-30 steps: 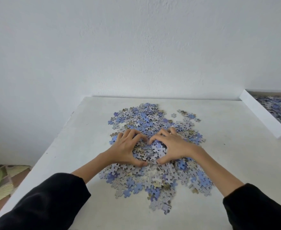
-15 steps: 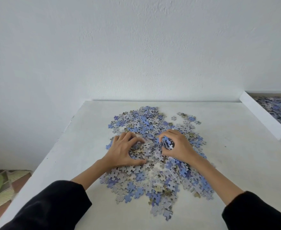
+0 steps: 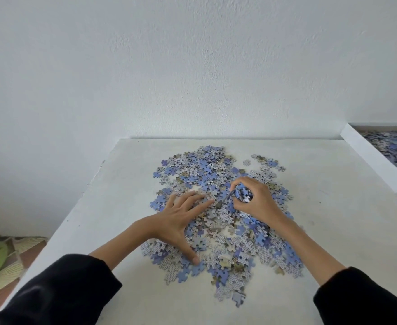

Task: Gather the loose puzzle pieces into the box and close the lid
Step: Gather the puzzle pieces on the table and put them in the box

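Note:
A wide heap of blue and grey loose puzzle pieces (image 3: pixel 206 170) covers the middle of the white table (image 3: pixel 333 231). My right hand (image 3: pixel 256 200) has its fingers curled round a handful of pieces (image 3: pixel 243 193), just above the heap. My left hand (image 3: pixel 178 219) lies flat on the heap with fingers spread and thumb stretched toward me. The white box (image 3: pixel 371 158) stands at the far right edge, open, with several pieces inside. No lid is in view.
A white wall rises directly behind the table. The table's left edge drops off to a floor with a patterned green and brown mat (image 3: pixel 0 259). Bare tabletop lies between the heap and the box.
My right hand has closed round a handful of pieces and lifted slightly. My left hand has spread flat, its thumb sliding toward me.

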Demonstrator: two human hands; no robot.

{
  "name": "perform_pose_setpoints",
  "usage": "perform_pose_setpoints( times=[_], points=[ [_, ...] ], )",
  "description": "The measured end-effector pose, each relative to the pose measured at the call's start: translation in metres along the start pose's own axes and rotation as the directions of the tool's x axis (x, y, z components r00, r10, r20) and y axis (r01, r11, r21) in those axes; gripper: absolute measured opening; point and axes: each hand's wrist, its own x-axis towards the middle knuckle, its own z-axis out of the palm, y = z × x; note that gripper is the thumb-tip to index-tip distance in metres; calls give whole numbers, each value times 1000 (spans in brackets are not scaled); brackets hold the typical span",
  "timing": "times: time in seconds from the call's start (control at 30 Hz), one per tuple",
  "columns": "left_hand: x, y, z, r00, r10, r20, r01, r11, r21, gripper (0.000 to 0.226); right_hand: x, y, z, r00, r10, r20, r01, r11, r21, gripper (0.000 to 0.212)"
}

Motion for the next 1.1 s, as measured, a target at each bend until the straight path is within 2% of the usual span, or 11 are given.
perform_pose_setpoints(
  times=[0.17, 0.23, 0.43, 0.6, 0.73, 0.87, 1.0, 1.1],
  points=[
    [-3, -5, 1, 979, 27, -204, -18, 999, 46, 100, -1, -1, 1, 1000, -9, -12, 9, 1000, -6, 22],
    [-1, -4, 3, 963, 25, -270, -16, 999, 34, 97, -2, -1, 1, 1000, -9, -25, 9, 1000, -11, 21],
    [6, -7, 5, 925, 9, -381, -35, 998, -61, 92, -5, -3, 1, 998, -32, -56, 30, 999, -34, 21],
    [13, -7, 2, 874, 0, -486, -68, 990, -122, 67, -6, -2, 1, 996, -48, -77, 45, 998, -31, 20],
    [18, -8, -2, 855, 3, -518, -108, 979, -173, 50, -6, -3, 1, 993, -63, -97, 61, 998, -21, 20],
    [21, -10, -1, 858, -14, -513, -77, 985, -157, 51, -6, -3, 1, 994, -51, -98, 50, 999, -11, 19],
    [20, -8, -5, 854, -59, -517, -58, 976, -208, 40, -4, -2, 0, 995, -34, -91, 34, 999, -2, 20],
    [21, -4, -10, 861, -74, -502, -68, 964, -258, 44, 0, -3, -5, 994, -21, -103, 20, 1000, -12, 22]
  ],
)
